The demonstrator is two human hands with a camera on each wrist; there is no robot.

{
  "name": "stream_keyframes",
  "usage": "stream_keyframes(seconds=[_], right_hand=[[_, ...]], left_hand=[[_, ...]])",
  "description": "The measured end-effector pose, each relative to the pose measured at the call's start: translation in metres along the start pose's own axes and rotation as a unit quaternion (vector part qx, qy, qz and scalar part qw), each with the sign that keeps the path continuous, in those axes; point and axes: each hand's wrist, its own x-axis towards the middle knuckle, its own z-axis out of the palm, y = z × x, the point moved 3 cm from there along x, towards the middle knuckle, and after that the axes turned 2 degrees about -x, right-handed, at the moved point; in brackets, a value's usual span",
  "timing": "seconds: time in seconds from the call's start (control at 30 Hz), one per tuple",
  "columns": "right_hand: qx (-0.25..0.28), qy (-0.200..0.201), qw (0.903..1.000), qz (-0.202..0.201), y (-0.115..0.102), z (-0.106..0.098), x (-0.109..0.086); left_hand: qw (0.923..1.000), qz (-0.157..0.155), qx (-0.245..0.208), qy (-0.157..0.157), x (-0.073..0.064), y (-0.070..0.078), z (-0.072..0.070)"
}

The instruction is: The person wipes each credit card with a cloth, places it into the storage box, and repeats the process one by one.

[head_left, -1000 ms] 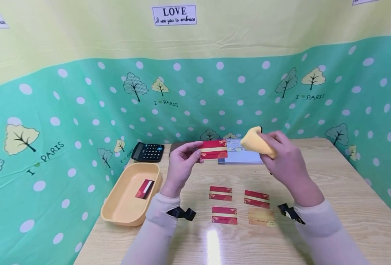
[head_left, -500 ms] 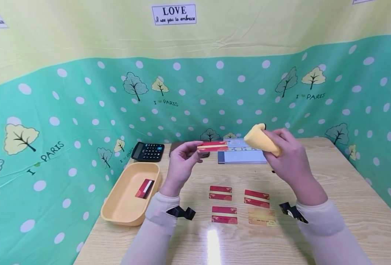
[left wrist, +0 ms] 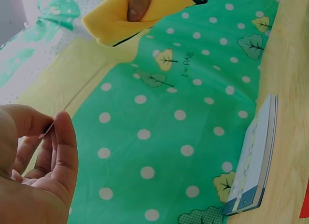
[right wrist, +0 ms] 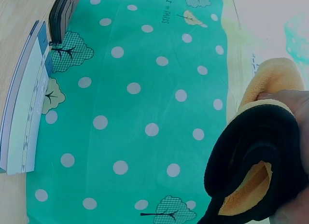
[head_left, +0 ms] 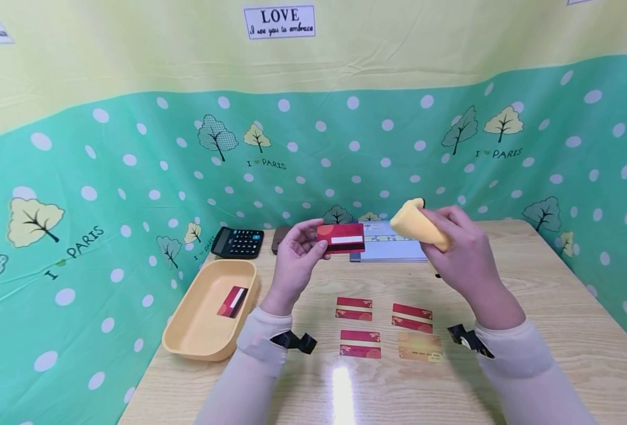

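My left hand (head_left: pixel 297 260) pinches a red card (head_left: pixel 345 231) by its left end, raised above the table. The card's back faces me, with a white strip and a dark band. Seen edge-on in the left wrist view, it sits between thumb and fingers. To its right, my right hand (head_left: pixel 459 254) grips a bunched yellow cloth (head_left: pixel 417 224) with a black edge, held apart from the card. The right wrist view shows the cloth (right wrist: pixel 275 79) folded over in that hand. On the table below lie three red cards (head_left: pixel 359 344) and one gold card (head_left: pixel 420 346).
An orange tray (head_left: pixel 193 330) at the left holds another red card (head_left: pixel 232 301). A black calculator (head_left: pixel 239 243) stands behind it. A light blue book (head_left: pixel 390 251) and a dark case (head_left: pixel 278 236) lie at the back, before the green dotted curtain (head_left: pixel 345 177).
The red card in my left hand has turned over, from its front with a gold stripe, through a near edge-on tilt, to its back. The right hand with the cloth shifted slightly right.
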Motion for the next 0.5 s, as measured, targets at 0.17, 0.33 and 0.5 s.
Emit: stream_keyframes(seconds=[0.17,0.33,0.5], right_hand=[[0.004,0.003,1.0000,-0.004,-0.0033,0.0004,0.0005],[0.013,0.004,0.9999,-0.007,-0.0050,0.0022,-0.0002],[0.014,-0.005,0.9999,-0.008,-0.0049,0.0043,-0.0009]], left_hand=[[0.9999,-0.016,-0.003,-0.002,-0.0009,0.0001,0.0012],[0.9999,-0.015,-0.002,-0.008,-0.0014,-0.0010,0.0023],[0.9999,-0.011,0.000,-0.010,-0.0014,0.0001,0.0036]])
